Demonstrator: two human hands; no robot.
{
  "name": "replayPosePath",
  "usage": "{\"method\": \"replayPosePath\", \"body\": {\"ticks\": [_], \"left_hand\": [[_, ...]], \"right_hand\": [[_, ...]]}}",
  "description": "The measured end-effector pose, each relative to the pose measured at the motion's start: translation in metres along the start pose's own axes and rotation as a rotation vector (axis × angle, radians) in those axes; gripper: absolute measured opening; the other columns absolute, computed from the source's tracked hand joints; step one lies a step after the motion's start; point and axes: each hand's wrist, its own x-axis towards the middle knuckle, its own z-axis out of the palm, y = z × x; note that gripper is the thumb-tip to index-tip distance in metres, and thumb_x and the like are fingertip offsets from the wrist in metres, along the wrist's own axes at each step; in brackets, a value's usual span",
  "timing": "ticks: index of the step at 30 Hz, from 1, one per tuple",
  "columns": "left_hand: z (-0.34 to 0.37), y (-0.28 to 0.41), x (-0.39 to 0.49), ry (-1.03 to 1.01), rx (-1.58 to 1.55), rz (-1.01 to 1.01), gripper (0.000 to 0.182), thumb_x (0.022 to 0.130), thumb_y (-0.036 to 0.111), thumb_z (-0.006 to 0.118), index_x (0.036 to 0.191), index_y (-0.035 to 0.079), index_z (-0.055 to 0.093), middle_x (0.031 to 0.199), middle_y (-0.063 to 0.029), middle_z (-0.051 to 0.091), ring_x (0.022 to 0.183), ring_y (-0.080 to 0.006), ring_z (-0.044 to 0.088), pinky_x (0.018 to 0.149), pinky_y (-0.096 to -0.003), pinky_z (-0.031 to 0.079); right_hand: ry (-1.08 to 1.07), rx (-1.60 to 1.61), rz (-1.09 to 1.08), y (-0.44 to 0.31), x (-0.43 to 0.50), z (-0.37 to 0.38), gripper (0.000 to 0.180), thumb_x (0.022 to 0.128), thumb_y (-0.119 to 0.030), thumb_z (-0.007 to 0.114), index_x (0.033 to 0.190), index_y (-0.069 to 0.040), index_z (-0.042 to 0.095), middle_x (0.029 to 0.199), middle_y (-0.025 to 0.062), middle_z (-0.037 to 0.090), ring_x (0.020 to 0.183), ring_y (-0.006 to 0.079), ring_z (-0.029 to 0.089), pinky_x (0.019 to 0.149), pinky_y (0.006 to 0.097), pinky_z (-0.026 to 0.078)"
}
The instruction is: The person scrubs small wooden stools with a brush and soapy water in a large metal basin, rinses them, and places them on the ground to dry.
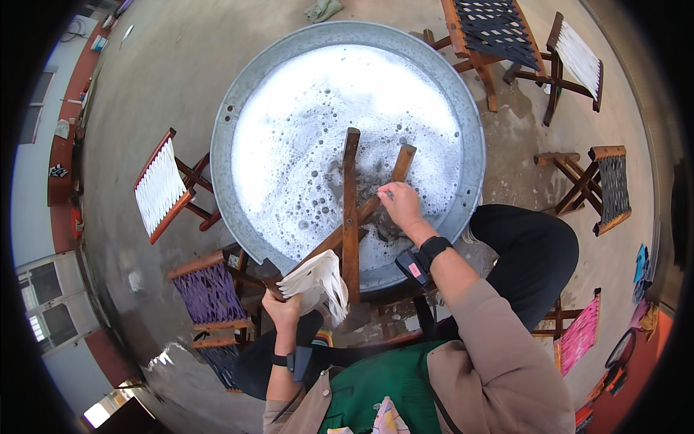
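A folding wooden stool [351, 190] with white woven seat straps [320, 279] is tilted over the near side of a large round galvanized metal tub [230, 179]. Its crossed legs reach over white soapy foam [293, 125] in the tub. My left hand [283, 309] grips the stool's dark end bar beside the bunched straps. Over the tub, my right hand [402, 206] is at one crossed leg, its fingers curled together. A small grey bit shows at the fingertips, but I cannot make out whether it is held. Dark water shows through the foam below that hand.
Other strap-seat stools surround the tub: a white one [160, 190] and a purple one [209, 295] at left, a black one [612, 184] and a pink one [579, 336] at right. A larger black-strapped one [493, 32] stands at upper right. The concrete floor [509, 125] has wet patches.
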Motion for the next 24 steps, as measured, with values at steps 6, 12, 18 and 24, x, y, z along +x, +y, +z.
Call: {"method": "replayPosePath", "body": {"ticks": [6,12,18,24], "left_hand": [[0.001,-0.001,0.002,-0.001,-0.019,0.005,0.026,0.06,-0.002,0.065,0.086,-0.002,0.06,0.077,-0.0045,0.065,0.07,-0.009,0.058,0.067,-0.0233,0.046],[0.0,-0.006,0.002,-0.001,0.018,0.024,0.025,0.062,-0.001,0.067,0.087,-0.002,0.06,0.078,-0.004,0.065,0.071,-0.0088,0.058,0.068,-0.0238,0.047],[0.0,-0.007,0.001,0.001,0.01,0.027,0.026,0.063,0.002,0.07,0.086,-0.001,0.061,0.078,-0.0038,0.065,0.071,-0.0085,0.059,0.067,-0.0245,0.047],[-0.002,-0.001,0.0,-0.021,0.086,0.055,0.028,0.062,0.007,0.073,0.086,-0.001,0.06,0.077,-0.0031,0.065,0.072,-0.007,0.058,0.066,-0.0249,0.047]], "right_hand": [[-0.151,0.118,-0.124,0.02,-0.006,0.002,0.01,0.076,-0.016,0.064,0.079,-0.006,0.064,0.082,0.0113,0.061,0.081,0.0301,0.057,0.073,0.0382,0.046],[-0.029,-0.106,0.045,0.061,-0.015,-0.004,0.011,0.075,-0.016,0.064,0.081,-0.007,0.066,0.083,0.0129,0.063,0.078,0.0304,0.061,0.069,0.0388,0.048],[-0.242,0.132,0.512,0.048,-0.008,-0.01,0.016,0.077,-0.015,0.062,0.091,-0.007,0.065,0.096,0.0133,0.064,0.088,0.0286,0.06,0.075,0.0344,0.049],[-0.102,0.233,-0.102,-0.018,0.065,0.02,0.013,0.076,-0.014,0.063,0.087,-0.007,0.065,0.089,0.0117,0.063,0.088,0.0305,0.058,0.079,0.0375,0.046]]}}
